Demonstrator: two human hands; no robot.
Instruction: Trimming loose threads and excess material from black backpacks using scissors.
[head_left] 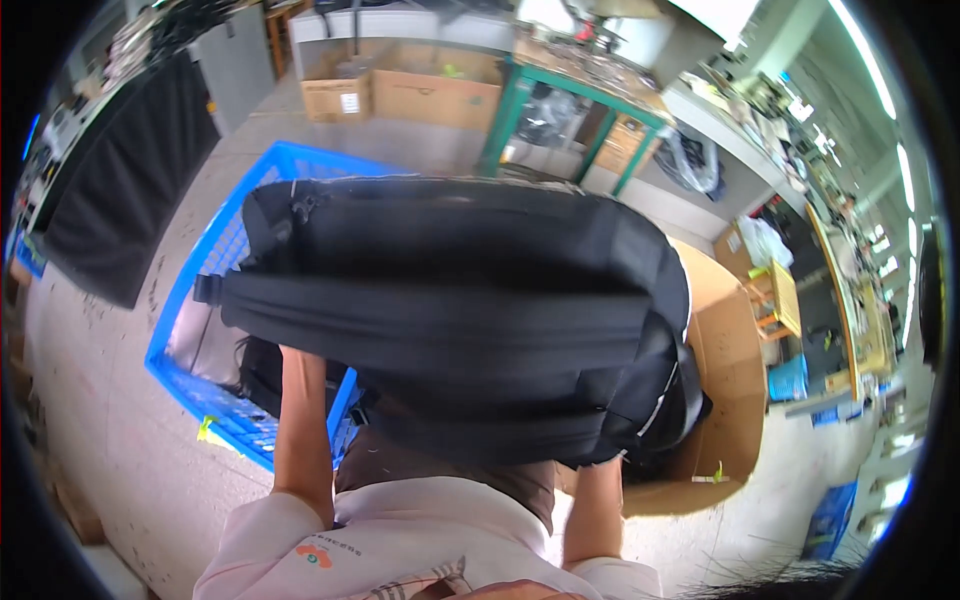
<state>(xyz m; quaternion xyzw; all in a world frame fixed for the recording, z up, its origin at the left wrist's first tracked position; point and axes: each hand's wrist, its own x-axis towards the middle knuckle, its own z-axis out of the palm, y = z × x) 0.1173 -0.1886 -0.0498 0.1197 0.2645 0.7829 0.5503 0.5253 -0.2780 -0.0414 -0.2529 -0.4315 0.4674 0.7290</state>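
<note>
A large black fabric bag (450,330) with a strap and a buckle at its left end is held up in front of my body, its middle smeared by motion. From below, my left hand (303,362) reaches under the bag's left part; its fingers are hidden behind the cloth. My right hand (604,474) meets the lower right edge, with the fingers tucked out of sight under it. The bag appears to be borne between both hands. Beneath its left side stands a blue plastic crate (190,300) with dark items inside. An open cardboard box (730,370) shows beyond the right end.
Farther off is a green-framed workbench (500,115), with cardboard boxes (435,98) to its left. A black cloth (130,180) hangs over a table at the left. At the right are a yellow wooden stool (783,298), a blue basket (788,378) and a long cluttered bench.
</note>
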